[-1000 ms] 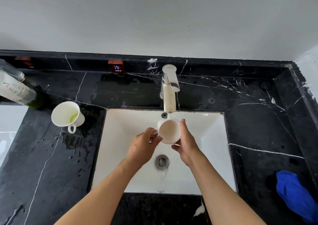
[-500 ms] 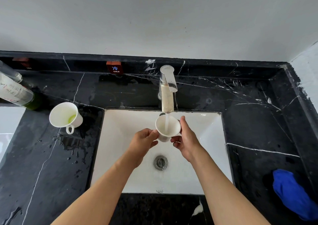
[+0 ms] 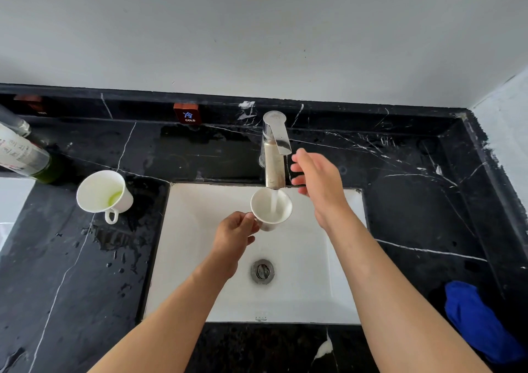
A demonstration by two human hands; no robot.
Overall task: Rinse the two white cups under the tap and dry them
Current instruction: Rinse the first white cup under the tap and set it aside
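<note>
- Cup [image 3: 271, 207], white: upright under the tap [image 3: 275, 155], over the far part of the sink [image 3: 300, 292]; water stream falls into it.
- Left hand [image 3: 235, 234]: gripping this cup at its left side.
- Right hand [image 3: 317, 177]: fingers spread, holding nothing, just right of the tap.
- Second white cup [image 3: 103, 192]: tilted on the black counter [image 3: 423, 207], left of the sink, green residue inside.
- Blue cloth [image 3: 480, 321]: near right on the counter.

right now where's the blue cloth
The blue cloth lies on the black marble counter at the lower right of the head view, right of the white sink and beyond the person's right forearm.
</note>
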